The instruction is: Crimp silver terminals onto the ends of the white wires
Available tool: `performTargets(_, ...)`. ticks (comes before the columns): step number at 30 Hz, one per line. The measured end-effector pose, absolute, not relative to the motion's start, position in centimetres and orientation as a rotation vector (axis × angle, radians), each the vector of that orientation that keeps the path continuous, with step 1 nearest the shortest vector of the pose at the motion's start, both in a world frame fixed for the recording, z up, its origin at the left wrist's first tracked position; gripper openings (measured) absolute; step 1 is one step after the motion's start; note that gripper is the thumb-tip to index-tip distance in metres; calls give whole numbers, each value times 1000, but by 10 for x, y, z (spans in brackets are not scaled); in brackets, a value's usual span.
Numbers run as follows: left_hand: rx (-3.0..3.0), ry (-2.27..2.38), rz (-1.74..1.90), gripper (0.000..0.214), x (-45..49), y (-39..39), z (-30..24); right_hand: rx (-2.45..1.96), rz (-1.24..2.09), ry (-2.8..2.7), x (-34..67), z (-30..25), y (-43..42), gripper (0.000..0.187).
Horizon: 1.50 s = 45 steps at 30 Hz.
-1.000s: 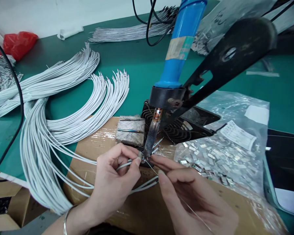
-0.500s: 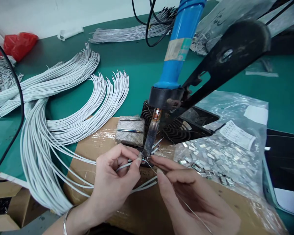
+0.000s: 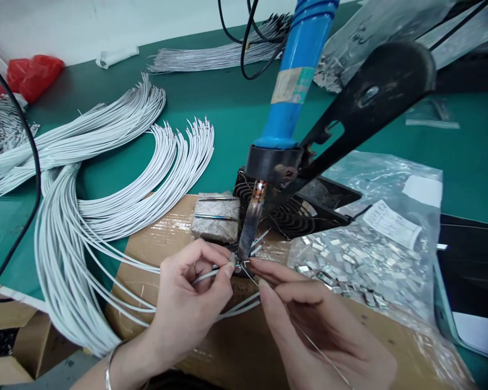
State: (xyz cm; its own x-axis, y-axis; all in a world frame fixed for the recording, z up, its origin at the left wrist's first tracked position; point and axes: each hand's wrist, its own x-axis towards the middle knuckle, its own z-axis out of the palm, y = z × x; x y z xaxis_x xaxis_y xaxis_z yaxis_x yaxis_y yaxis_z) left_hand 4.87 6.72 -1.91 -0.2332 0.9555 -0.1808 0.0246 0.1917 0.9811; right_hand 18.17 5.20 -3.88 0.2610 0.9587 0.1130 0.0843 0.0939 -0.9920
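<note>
My left hand pinches a white cable close to its end, right beside the tip of a soldering iron. That soldering iron has a blue handle and points downward in a black clamp arm. Between the thumb and fingers of my right hand runs a thin solder wire, its end meeting the iron's tip. A small metal piece lies at the tip, partly hidden by my fingers. More white cables pass beneath my hands over the cardboard.
Bundles of white cables spread across the left. Behind my hands sit a grey block with metal rods and a black fan. A clear bag of small metal parts lies right, beside a dark device. Cardboard covers the work area.
Both hands hold nearly the same position at the iron's tip. The iron, clamp arm and things on the right appear slightly further left in the view.
</note>
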Motion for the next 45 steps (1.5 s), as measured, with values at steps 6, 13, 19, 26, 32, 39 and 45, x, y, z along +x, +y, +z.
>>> performTargets(6, 943, 1506, 1208, 12, 50, 72, -18, -1292, 927, -1116, 184, -40, 52, 19)
performTargets(13, 967, 1523, 1200, 13, 49, 69, -18, -1306, 905, -1127, 184, -41, 50, 19)
performTargets(19, 974, 1525, 1209, 12, 49, 68, -22, -1370, 897, -1138, 185, -44, 50, 20)
performTargets(26, 953, 1501, 1213, 12, 49, 70, -20, -1288, 943, -1092, 184, -43, 52, 19)
performTargets(32, 976, 1481, 1203, 12, 49, 68, -19, -1285, 924, -1096, 184, -42, 52, 18)
performTargets(39, 1010, 1481, 1221, 12, 50, 69, -19, -1285, 910, -1078, 180, -41, 52, 18)
performTargets(45, 1036, 1481, 1238, 12, 50, 68, -21, -1278, 918, -1048, 180, -39, 52, 17)
